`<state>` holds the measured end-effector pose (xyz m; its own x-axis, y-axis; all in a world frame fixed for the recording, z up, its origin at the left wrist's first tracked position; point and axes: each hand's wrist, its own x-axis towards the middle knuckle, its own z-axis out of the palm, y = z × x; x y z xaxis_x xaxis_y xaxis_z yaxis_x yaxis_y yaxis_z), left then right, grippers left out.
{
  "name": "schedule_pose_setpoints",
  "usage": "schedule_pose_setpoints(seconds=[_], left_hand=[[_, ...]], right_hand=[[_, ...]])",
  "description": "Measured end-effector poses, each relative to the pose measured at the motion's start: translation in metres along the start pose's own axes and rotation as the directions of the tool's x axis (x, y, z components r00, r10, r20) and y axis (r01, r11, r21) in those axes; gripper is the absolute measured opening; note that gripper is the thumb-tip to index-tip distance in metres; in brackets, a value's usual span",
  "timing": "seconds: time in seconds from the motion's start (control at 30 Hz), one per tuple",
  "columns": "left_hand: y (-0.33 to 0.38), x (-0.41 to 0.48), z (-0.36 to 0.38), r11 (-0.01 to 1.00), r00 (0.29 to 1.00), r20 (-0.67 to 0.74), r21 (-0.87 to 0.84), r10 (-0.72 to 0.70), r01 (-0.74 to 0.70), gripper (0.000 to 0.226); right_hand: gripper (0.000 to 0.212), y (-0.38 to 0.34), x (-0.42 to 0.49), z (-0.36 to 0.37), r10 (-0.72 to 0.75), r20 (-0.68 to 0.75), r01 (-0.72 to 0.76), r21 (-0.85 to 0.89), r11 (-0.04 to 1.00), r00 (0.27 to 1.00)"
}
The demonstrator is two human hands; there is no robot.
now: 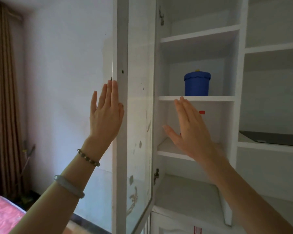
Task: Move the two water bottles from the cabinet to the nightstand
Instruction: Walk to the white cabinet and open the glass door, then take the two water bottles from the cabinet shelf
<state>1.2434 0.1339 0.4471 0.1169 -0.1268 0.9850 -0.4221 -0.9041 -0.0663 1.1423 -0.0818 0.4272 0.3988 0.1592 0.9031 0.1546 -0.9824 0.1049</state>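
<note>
The white cabinet (196,98) stands with its glass door (119,149) swung wide. My left hand (105,115) lies flat against the door's outer edge, fingers straight, thumb over the front of the frame. My right hand (191,130) is open and stretched into the compartment under the middle shelf. Behind its fingers shows a small red cap (202,112), apparently of a water bottle; the bottle's body is hidden by the hand. I cannot make out a second bottle. The nightstand is not in view.
A blue lidded tub (196,84) stands on the shelf above my right hand. Open white shelves with a dark flat panel (274,138) lie to the right. A pink bed corner (2,215) and brown curtain (2,98) are at the left.
</note>
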Motion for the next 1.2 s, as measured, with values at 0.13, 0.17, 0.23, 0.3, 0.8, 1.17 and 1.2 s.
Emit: schedule_pose_setpoints(seconds=[0.13,0.17,0.23,0.3,0.8,1.17,1.2], left_hand=[[0.005,-0.001,-0.003,0.997,1.0,0.015,0.077,0.009,-0.01,0.055],[0.007,-0.003,-0.004,0.994,1.0,0.027,0.104,0.014,-0.017,0.055],[0.018,-0.01,-0.006,0.988,0.996,0.059,0.14,0.064,-0.072,0.061],[0.039,-0.019,-0.005,0.984,0.987,0.093,0.111,0.13,-0.14,0.07],[0.196,-0.073,0.112,0.983,0.932,0.354,-0.186,0.081,-0.015,0.077],[0.23,-0.074,0.216,0.955,0.92,0.392,-0.28,0.018,0.1,0.08],[0.231,-0.072,0.227,0.952,0.923,0.384,-0.291,0.022,0.098,0.079]], right_hand=[[0.072,0.005,0.001,0.004,-0.01,-0.014,0.01,0.02,1.0,1.0],[0.073,0.007,0.002,0.005,-0.009,-0.017,0.01,0.024,1.0,1.0],[0.074,0.011,0.001,0.005,-0.01,-0.02,0.01,0.026,1.0,1.0],[0.074,0.017,-0.002,0.006,-0.002,-0.017,0.003,0.036,0.999,1.0],[0.076,0.144,-0.072,0.016,0.153,0.093,-0.149,-0.052,0.988,0.984],[0.078,0.222,-0.085,0.098,0.205,0.154,-0.199,-0.052,0.979,0.967],[0.078,0.228,-0.083,0.107,0.213,0.159,-0.207,-0.056,0.977,0.964]])
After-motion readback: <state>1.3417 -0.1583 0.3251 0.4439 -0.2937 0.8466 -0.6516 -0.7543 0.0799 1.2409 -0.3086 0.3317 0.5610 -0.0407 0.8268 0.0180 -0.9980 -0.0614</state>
